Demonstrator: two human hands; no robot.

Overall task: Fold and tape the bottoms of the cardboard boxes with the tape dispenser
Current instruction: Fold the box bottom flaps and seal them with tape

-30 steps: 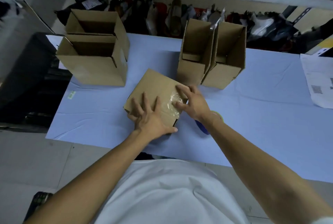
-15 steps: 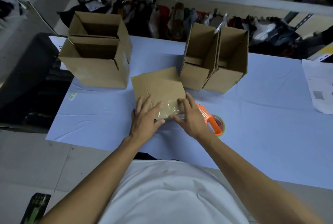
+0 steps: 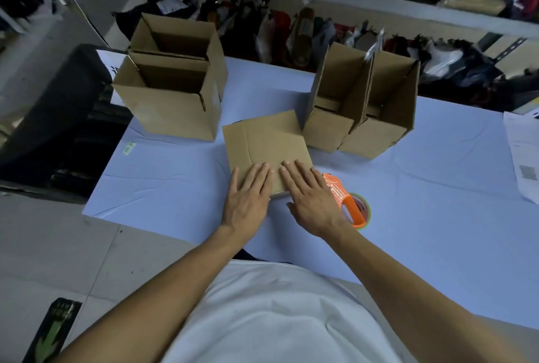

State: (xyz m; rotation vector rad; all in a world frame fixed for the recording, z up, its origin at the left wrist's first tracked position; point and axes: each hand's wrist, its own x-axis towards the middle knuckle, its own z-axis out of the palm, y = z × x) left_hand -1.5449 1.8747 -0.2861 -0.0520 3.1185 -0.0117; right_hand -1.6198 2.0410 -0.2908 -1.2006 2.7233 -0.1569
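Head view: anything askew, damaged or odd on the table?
Nothing damaged or spilled. Two boxes at right lean on their sides against each other, unlike the upright pair at left. Left hand and right hand press flat on the middle box; the tape dispenser lies beside it.

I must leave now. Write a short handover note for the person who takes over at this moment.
Left hand and right hand: both open, flat on the near edge of the box in work, which lies bottom up at the table's middle.
Tape dispenser: on the table, just right of the right hand, not held.
Done: two open boxes stand far left, two more far right.
Left: whether this bottom is fully taped cannot be seen; check it, then stand it up.
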